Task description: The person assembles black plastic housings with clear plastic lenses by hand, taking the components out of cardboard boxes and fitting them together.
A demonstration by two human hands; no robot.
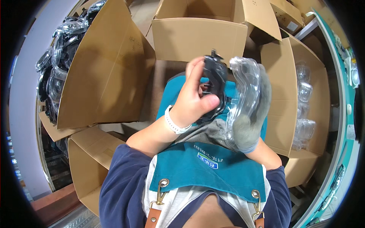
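My bare left hand (195, 97), with a white band at the wrist, is closed on a curved black plastic housing (216, 81). The thumb presses its near side, and small tabs stick out at its top end. In a grey glove, my right hand (251, 129) grips a clear curved plastic cover (245, 89) of similar length. Both parts are held upright side by side above my lap, with a narrow gap between them. The glove hides part of the cover's right side.
An open cardboard box (197, 38) stands straight ahead. At the right, another box (283, 95) holds several clear covers (304, 95). Black and clear parts (62, 57) are piled behind a tall cardboard flap (110, 64) on the left. A teal-edged table (348, 125) lines the far right.
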